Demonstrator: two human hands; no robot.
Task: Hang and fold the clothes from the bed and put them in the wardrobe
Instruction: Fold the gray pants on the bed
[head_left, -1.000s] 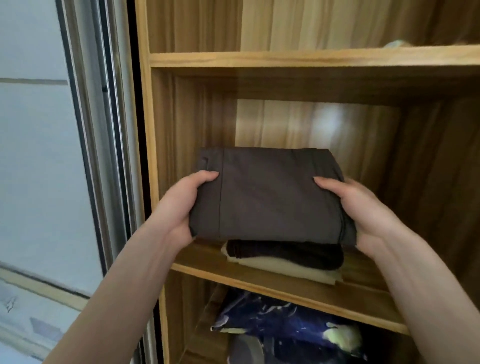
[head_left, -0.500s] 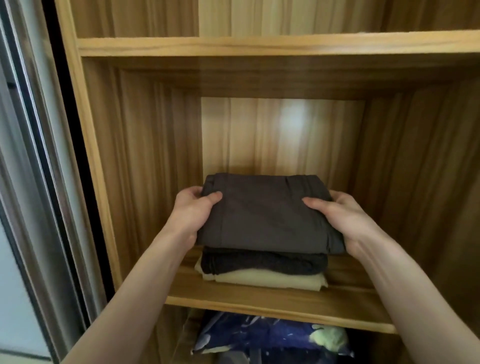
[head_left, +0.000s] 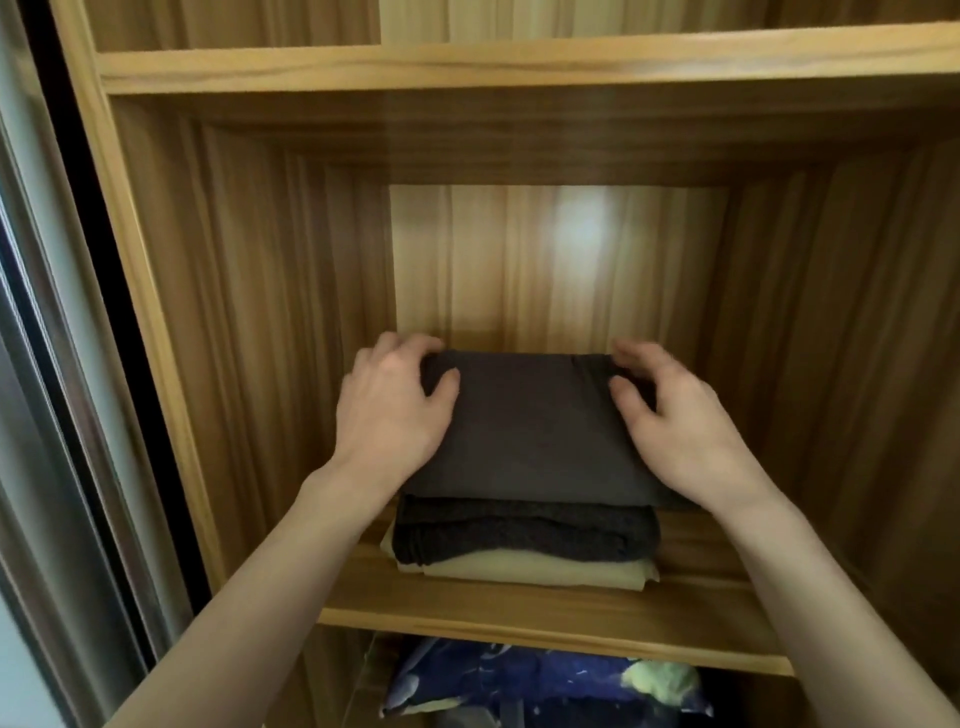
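Down it goes: the folded dark grey garment (head_left: 530, 431), airborne a second ago, now tops the folded stack (head_left: 519, 545) on the wooden wardrobe shelf (head_left: 519, 608). The left hand (head_left: 389, 410) pinches its far-left corner, and the right hand (head_left: 675, 415) is loosening, fingers spread.

Light-brown wooden wardrobe shelf (head_left: 519, 618): streaked grain, satin sheen, glare patch at 12 o'clock. Dark grey folded garment (head_left: 535, 431): smooth matt cloth. Charcoal folded knit (head_left: 519, 535): coarse, fuzzy. Pale yellow folded cloth (head_left: 530, 571): smooth. Grey metal door frame (head_left: 47, 415), 9 o'clock: glossy.
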